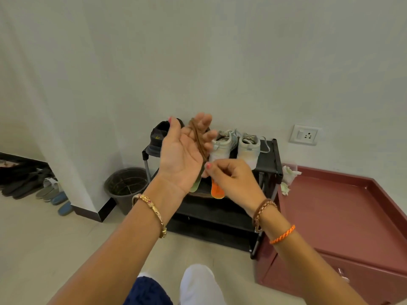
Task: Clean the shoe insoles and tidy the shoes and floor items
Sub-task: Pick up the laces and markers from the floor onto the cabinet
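Two hands up in front of the rack (276,155), head view only. L hand (182,159) is palm-up, fingers spread and mostly straight, w/ a brown band (198,137) looped over the fingers and running down across the palm; looks like a hair tie or cord, can't tell which. R hand (229,177) has fingers curled, thumb and forefinger pinching the band's lower end just below the L palm, prob stretching it so it can be wound or slipped off. Neither hand is on an insole. 2 insoles visible, both partly hidden behind the hands: orange one (217,190) under the R hand, pale green one (195,186) behind the L wrist. They seem to lean or hang at the rack's front edge, prob left out to air, but contact is hidden so can't confirm. Rack top holds 2 white sneakers (246,148) side by side, heels toward camera, laces trailing right, plus 1 black shoe (157,135) at the left end, mostly behind the L hand. Lower shelves dark, contents unreadable. 1 grey bin (123,188) on the floor just left of the rack. Far left along the wall: a row of sandals/slippers (52,194), several pairs, exact count unclear. Maroon cabinet (343,216) right of the rack, w/ white scraps (288,172) at its back corner. Judging by this, insole work is paused while the band gets sorted.
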